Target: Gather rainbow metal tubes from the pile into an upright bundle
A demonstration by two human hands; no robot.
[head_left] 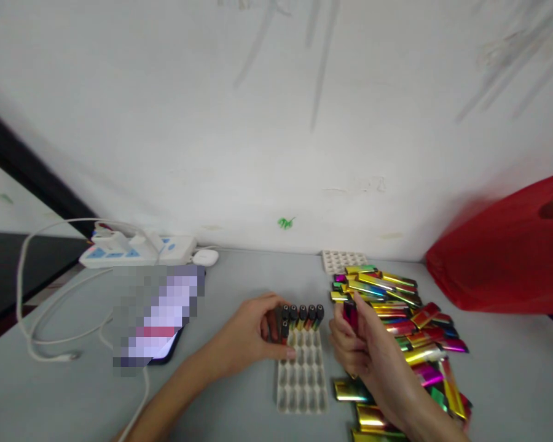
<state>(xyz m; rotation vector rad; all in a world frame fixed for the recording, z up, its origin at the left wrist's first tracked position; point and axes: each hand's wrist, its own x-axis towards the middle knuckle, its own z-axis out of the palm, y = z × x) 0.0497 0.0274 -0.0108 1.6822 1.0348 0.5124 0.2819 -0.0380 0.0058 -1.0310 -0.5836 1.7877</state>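
A pale tray with rows of small pockets [303, 383] lies in the middle of the table. Black-topped lighters [303, 314] stand upright along its far row, with one more lighter [284, 330] in front at the left. My left hand [253, 334] curls around the tray's far left corner, thumb over its edge beside that front lighter; some of its fingers are hidden. To the right of the tray, my right hand [366, 344] is closed on a dark magenta lighter [350, 313], top end up. Beneath and beyond this hand spreads a pile of shiny coloured lighters [426, 353].
A second pocketed tray [343, 260] lies against the wall behind the pile. A red bag [498, 258] stands at the right. On the left are a phone [170, 313], a white power strip [138, 250] and looping white cables [23, 288].
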